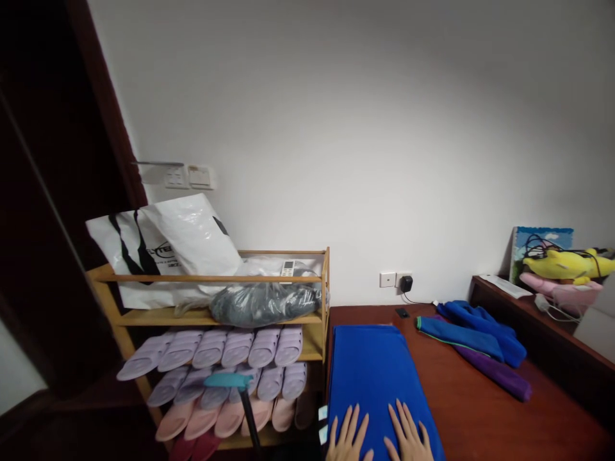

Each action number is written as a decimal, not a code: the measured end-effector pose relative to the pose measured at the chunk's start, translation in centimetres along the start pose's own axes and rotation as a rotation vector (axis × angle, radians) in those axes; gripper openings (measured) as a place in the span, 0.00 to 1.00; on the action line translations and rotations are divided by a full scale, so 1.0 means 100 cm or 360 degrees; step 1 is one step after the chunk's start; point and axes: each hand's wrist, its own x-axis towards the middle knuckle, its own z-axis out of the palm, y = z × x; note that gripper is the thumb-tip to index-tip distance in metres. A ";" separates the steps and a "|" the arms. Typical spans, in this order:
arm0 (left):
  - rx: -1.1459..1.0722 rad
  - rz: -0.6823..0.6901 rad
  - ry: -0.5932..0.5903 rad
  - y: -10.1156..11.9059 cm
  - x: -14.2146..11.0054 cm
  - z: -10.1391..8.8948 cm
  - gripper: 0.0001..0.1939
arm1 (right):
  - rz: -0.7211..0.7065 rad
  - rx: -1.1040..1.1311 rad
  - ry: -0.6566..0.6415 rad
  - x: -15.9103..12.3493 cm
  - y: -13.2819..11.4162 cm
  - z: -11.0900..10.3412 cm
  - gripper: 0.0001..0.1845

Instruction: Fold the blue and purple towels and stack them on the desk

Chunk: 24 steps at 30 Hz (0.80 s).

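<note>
A folded blue cloth lies flat along the left side of the reddish-brown table. My left hand rests palm down on its near part, fingers spread. Beside it, my right hand also lies flat on the cloth with the fingers apart. White tags stick out at the cloth's left edge. To the right lie a crumpled blue cloth and a purple cloth. Both wrists are cut off by the lower edge of the view.
Left of the table stands a wooden shoe rack with several slippers, a white bag and a remote control. A teal-topped pole is in front. On the right shelf sits a yellow plush toy. A black plug is in the wall.
</note>
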 end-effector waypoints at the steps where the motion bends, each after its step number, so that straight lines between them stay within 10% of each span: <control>1: -0.0024 0.0035 -0.0013 0.000 0.013 -0.011 0.31 | -0.0061 0.0034 -0.0045 0.014 0.002 -0.010 0.34; 7: 0.0042 -0.0336 -0.0084 0.008 0.056 -0.021 0.33 | -0.0052 -0.0099 -0.0005 0.053 -0.006 -0.014 0.35; 14: -0.0033 -0.0217 -0.0131 -0.014 0.009 0.001 0.29 | 0.0505 -0.0264 0.0450 0.005 -0.005 0.055 0.36; 24: 0.0169 -0.0309 0.0039 -0.009 0.036 -0.030 0.28 | 0.0326 -0.0131 0.0108 0.038 -0.012 0.010 0.37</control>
